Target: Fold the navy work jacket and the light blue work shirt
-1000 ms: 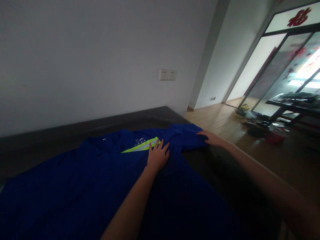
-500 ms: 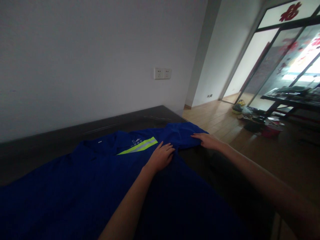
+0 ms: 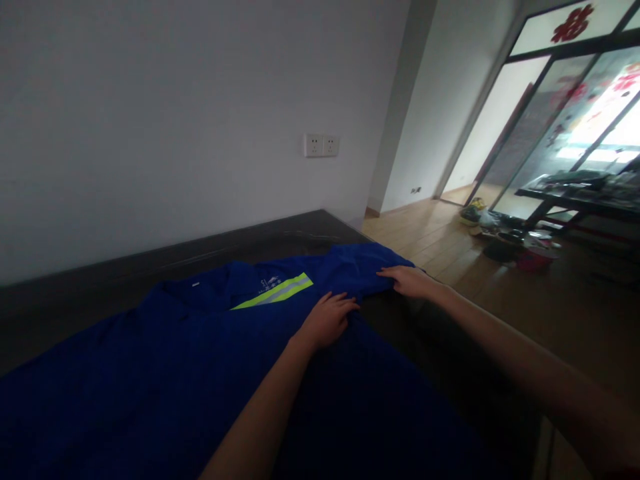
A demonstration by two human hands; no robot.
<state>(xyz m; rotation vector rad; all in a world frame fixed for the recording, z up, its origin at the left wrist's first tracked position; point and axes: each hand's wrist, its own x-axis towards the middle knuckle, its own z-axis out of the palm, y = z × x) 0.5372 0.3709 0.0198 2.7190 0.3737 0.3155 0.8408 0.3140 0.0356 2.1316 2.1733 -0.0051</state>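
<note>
A dark blue work jacket point(image 3: 200, 360) lies spread out on a dark table, its collar toward the wall. Across its chest runs a yellow-green and silver reflective strip point(image 3: 275, 291), with small white lettering above it. My left hand point(image 3: 330, 320) rests flat on the jacket near the armpit, fingers stretched and a little apart. At the end of the sleeve point(image 3: 355, 263), my right hand point(image 3: 411, 281) is closed on the cloth, with its index finger lying along the top. The thumb of that hand is hidden.
The dark table point(image 3: 300, 230) meets a grey wall with a double socket point(image 3: 321, 145). Beyond its right edge is a wooden floor point(image 3: 425, 230). Farther right are bags point(image 3: 473, 212), a red bucket point(image 3: 537, 253), a cluttered dark table point(image 3: 575, 197) and sliding glass doors.
My left hand has slid slightly right and down toward the armpit. My right hand stays on the sleeve end. The whole view has shifted a little.
</note>
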